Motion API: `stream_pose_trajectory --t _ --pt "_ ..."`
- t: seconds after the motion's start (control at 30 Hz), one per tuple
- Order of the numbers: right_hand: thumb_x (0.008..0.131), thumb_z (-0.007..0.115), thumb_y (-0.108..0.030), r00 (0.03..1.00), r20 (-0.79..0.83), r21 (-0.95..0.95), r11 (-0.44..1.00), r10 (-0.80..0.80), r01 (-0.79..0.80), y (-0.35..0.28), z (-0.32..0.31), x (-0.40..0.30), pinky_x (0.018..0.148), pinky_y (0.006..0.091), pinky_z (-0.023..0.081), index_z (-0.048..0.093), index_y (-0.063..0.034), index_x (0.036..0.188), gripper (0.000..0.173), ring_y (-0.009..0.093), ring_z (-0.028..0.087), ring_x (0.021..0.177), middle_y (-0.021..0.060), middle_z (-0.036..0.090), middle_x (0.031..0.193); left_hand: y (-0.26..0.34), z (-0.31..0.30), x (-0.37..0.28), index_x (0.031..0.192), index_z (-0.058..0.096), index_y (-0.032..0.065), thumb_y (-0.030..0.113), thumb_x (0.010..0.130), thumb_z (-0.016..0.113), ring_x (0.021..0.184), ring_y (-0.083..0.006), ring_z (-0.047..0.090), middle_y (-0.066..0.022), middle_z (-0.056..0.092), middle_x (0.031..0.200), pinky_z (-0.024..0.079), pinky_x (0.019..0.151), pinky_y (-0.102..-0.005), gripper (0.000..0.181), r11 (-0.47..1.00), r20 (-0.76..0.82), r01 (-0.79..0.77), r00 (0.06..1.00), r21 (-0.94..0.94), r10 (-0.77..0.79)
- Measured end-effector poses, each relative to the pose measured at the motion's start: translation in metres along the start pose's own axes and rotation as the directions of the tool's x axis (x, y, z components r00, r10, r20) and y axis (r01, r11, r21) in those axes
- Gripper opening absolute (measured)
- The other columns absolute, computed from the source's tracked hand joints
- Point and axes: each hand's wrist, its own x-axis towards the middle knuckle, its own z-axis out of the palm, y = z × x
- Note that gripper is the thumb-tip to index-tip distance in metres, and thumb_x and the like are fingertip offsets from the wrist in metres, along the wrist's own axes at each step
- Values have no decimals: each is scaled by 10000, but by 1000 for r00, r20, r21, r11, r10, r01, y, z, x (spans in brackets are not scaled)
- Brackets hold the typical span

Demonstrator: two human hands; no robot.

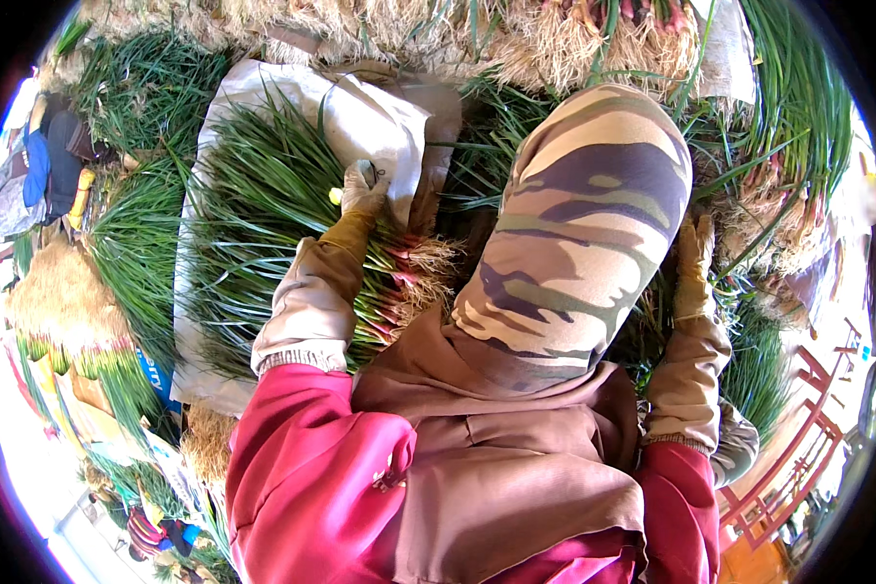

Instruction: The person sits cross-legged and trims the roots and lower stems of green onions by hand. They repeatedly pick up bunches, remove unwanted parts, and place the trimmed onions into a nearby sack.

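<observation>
A layer of green onions (285,219) lies on a white woven sheet (223,95) at the left, with reddish stem bases and pale roots (427,266) facing my leg. My left hand (363,191), in a pale work glove with a yellowish cuff, rests at the upper edge of these onions, by the sheet's raised fold. Its fingers are partly hidden, so what they grip is unclear. On the other side of my camouflage-clad knee (598,190), my gloved right hand (695,244) reaches down beside loose green onion leaves. The leg hides part of it, and no held thing shows.
Rows of rooted onion bundles (540,44) line the top. More onions (796,87) stand at upper right. Piles of leaves (146,87) and a bundle with dense roots (66,285) lie left. A red metal frame (796,445) stands at lower right.
</observation>
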Motion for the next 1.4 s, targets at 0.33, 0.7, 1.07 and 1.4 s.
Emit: stream_pose_trajectory --t 0.33,0.7,1.07,1.4 --pt "774 500 -393 930 367 -542 811 -6 219 -57 48 16 862 412 413 538 -87 1103 451 312 525 1018 168 538 1117 53 7 30 937 589 -11 136 782 585 625 -135 550 -54 598 759 462 556 -252 214 777 348 542 830 -319 -436" --pt "805 377 -586 888 394 -140 940 -236 312 -34 28 -14 928 490 312 410 -152 1265 633 369 411 1132 170 375 1298 402 -141 99 995 553 4 92 839 560 707 -122 549 -42 574 836 475 642 -235 179 584 285 -106 795 -805 536" --pt "813 429 -487 978 208 -360 931 10 67 62 -50 -45 947 438 318 494 -141 1187 514 353 420 1115 160 473 1187 490 92 -64 1016 563 53 204 769 560 869 -302 572 -158 590 953 463 771 -369 289 397 700 -861 70 -316 710" --pt "740 526 -102 850 -419 -395 907 -320 146 -100 -111 59 650 402 467 546 -104 879 140 285 583 800 104 556 784 448 109 -121 1251 376 87 255 816 416 1088 -356 458 -156 421 1251 357 934 -408 468 585 908 -809 285 56 307"
